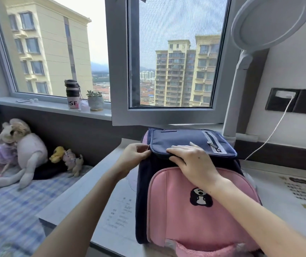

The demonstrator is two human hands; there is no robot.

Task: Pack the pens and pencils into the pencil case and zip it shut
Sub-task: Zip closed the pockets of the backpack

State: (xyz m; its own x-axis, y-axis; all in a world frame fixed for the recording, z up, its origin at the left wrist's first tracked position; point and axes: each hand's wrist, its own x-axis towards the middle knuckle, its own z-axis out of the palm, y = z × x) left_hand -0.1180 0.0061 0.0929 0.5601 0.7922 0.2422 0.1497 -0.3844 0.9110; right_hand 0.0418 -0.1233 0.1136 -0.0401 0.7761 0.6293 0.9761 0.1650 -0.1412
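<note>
**Item: backpack on counter, before the packing begins**

Principal object: a navy and pink backpack, upright on the pale counter, standing partly on a printed sheet.

Hands: the left hand pinched the left corner of the navy top flap, where a small metal glint showed (perhaps a zip pull, too small to tell). The right hand lay over the flap's front edge with its fingers stretched across the top, pressing rather than gripping.

Task's things: the pencil case, pens and pencils were nowhere in view. By judgement they were inside the bag, though nothing confirmed it.

Step in hand: a preliminary one, apparently opening the bag's top compartment. None of the packing itself looked started.

Next move called for: the left hand to draw the zip along the flap while the right kept the bag from tipping, then the flap lifted and the case found.

Surroundings: a round desk lamp and charging cable to the right; a bottle and potted plant on the windowsill; soft toys on the bed.
</note>
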